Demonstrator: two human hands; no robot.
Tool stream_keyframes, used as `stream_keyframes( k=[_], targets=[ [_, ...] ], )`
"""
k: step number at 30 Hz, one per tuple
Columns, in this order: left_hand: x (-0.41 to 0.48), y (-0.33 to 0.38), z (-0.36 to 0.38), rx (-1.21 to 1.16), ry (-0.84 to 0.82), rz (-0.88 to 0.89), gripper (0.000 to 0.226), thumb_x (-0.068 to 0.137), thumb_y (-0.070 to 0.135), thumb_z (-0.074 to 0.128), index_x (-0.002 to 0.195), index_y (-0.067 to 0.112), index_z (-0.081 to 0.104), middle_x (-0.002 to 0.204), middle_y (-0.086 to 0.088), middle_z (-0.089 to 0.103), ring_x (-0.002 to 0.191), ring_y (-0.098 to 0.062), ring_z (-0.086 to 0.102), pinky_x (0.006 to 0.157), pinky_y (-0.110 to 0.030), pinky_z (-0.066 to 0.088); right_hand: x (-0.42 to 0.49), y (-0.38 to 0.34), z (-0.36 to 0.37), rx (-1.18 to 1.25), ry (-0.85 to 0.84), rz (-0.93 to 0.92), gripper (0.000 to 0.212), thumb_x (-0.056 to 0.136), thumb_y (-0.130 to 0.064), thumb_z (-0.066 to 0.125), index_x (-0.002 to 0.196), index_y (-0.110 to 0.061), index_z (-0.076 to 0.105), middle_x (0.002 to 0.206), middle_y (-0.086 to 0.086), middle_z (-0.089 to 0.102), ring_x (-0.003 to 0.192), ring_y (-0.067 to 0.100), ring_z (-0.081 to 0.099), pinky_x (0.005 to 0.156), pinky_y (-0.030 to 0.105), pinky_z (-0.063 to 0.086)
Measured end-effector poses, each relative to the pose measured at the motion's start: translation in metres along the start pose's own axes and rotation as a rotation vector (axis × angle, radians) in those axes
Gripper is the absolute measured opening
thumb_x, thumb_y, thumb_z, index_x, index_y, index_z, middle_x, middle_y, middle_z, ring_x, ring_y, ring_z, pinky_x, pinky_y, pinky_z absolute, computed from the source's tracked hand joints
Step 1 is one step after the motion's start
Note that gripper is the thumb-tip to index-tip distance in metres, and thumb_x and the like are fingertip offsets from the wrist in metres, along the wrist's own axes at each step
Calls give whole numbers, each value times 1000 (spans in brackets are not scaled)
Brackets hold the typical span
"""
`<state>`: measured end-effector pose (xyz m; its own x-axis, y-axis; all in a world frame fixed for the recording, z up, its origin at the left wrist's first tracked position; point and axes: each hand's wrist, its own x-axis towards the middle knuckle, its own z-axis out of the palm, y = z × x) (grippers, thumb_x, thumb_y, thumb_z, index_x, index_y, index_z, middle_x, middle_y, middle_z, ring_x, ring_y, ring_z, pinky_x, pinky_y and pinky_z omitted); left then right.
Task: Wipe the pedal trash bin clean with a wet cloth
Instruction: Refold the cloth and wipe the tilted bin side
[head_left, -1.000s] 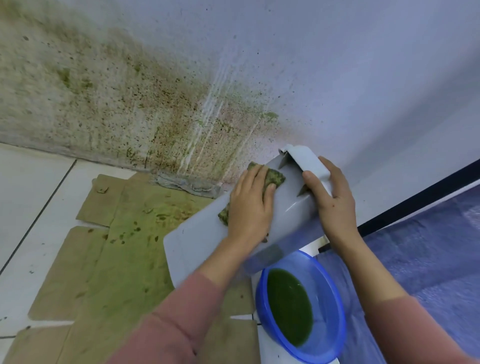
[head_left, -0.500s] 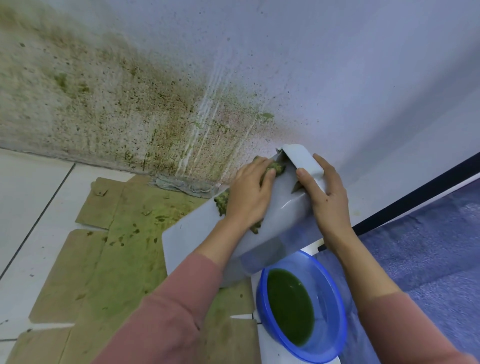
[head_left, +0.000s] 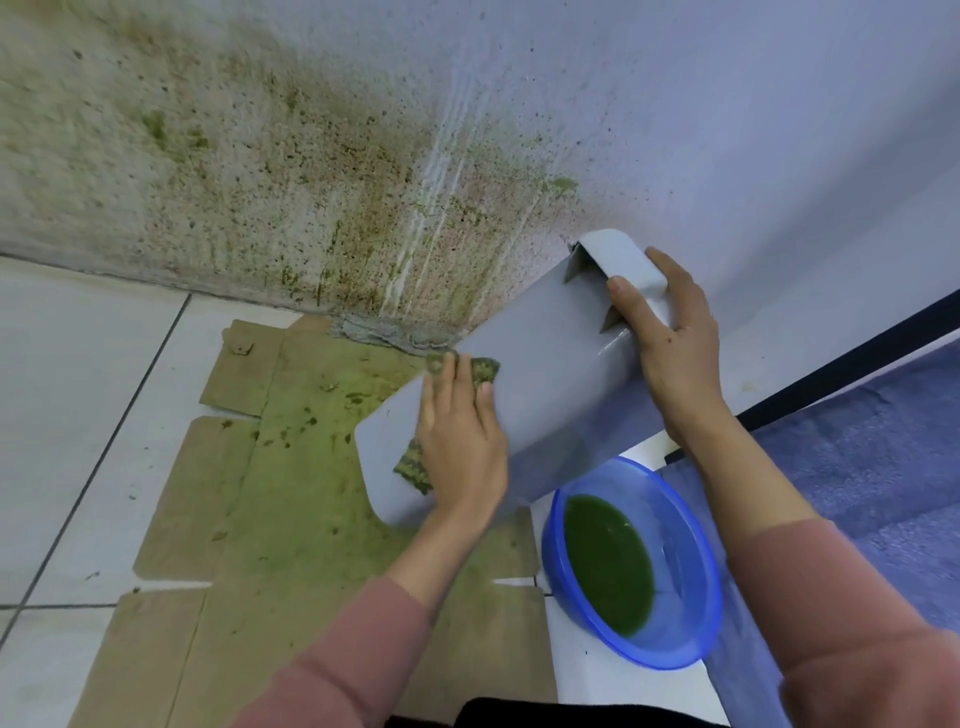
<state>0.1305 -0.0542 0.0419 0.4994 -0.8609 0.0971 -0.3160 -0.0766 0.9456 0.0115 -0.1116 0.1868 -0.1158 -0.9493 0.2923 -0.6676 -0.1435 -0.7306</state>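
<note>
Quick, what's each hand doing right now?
Left hand: open, straight fingers pressing the green-stained cloth onto the tilted grey plastic pedal bin.
Right hand: closed, gripping the bin's grey pedal.

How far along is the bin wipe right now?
Done: the bin looks grey on its upturned side, no green marks. In hand: the left hand presses the stained cloth flat near its lower end; the right hand grips the pedal end above the blue bowl. Left: underside and inside are hidden.

Tilted bin (head_left: 550, 384) above cardboard (head_left: 291, 493) and bowl (head_left: 685, 561)
The cloth (head_left: 480, 370) lies on it, under the left hand (head_left: 462, 441); bowl right of cardboard.
</note>
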Motion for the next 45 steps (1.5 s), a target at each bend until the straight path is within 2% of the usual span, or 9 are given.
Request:
stream_keyframes(
  k=[3, 6, 14, 22, 29, 36, 39, 43, 45],
  targets=[
    [-3, 33, 10, -32, -114, 315, 48, 104, 33, 35, 149, 17, 35, 158, 3, 30, 150, -16, 15, 122, -32, 12, -2, -7, 6, -16, 6, -10, 61, 75, -72, 58, 131, -51, 48, 138, -20, 49, 129, 14, 37, 114, 45, 28],
    [26, 28, 2, -5, -180, 381, 48, 104, 36, 35, 150, 23, 34, 158, 6, 30, 149, -15, 15, 121, -32, 13, -3, -9, 8, -40, 22, -1, 61, 74, -73, 56, 130, -52, 47, 138, -19, 49, 128, 16, 37, 114, 48, 26],
    [15, -67, -20, 4, 72, -226, 48, 104, 34, 33, 146, 12, 41, 154, -5, 38, 146, -21, 28, 120, -44, 21, 1, -3, 6, -5, 40, 32, 67, 69, -78, 55, 130, -51, 49, 136, -18, 50, 130, 16, 39, 113, 46, 30],
    [8, 22, 9, 9, -108, 391, 46, 104, 32, 35, 148, 19, 37, 156, 2, 35, 149, -17, 19, 122, -33, 11, 1, -4, 6, -23, 9, 35, 64, 73, -75, 56, 132, -52, 46, 136, -20, 47, 131, 16, 35, 114, 48, 26],
    [53, -70, -30, 45, -171, -10, 45, 103, 32, 39, 145, 15, 43, 153, -3, 40, 144, -22, 31, 120, -41, 22, 3, 5, -5, 8, 64, 86, 69, 69, -78, 56, 132, -51, 47, 126, -27, 47, 132, 15, 41, 114, 48, 28],
    [10, -122, -76, -96, 105, -330, 31, 97, 15, 55, 127, 9, 57, 123, -10, 64, 110, -24, 60, 90, -35, 49, 1, 5, -4, 13, 87, 79, 67, 70, -78, 57, 131, -51, 48, 123, -25, 46, 131, 16, 41, 113, 47, 31],
    [29, -114, -73, -63, 70, -224, 23, 96, 14, 57, 116, 7, 65, 113, -11, 69, 102, -24, 62, 84, -33, 47, -3, 7, -4, 3, 88, 62, 67, 73, -75, 57, 133, -48, 47, 123, -25, 46, 130, 17, 41, 112, 44, 33],
    [30, -104, -62, 49, -28, -102, 26, 95, 14, 57, 118, 6, 68, 123, -11, 67, 115, -28, 60, 105, -49, 42, -2, 5, -4, 3, 99, 65, 67, 73, -76, 57, 133, -49, 47, 124, -25, 46, 130, 17, 41, 111, 45, 33],
    [5, -104, -63, 101, -6, -58, 27, 96, 16, 56, 120, 8, 67, 126, -8, 65, 116, -26, 57, 106, -42, 39, -1, 4, -3, 3, 96, 70, 65, 73, -75, 57, 132, -49, 47, 122, -25, 45, 129, 17, 40, 112, 47, 32]
  ],
)
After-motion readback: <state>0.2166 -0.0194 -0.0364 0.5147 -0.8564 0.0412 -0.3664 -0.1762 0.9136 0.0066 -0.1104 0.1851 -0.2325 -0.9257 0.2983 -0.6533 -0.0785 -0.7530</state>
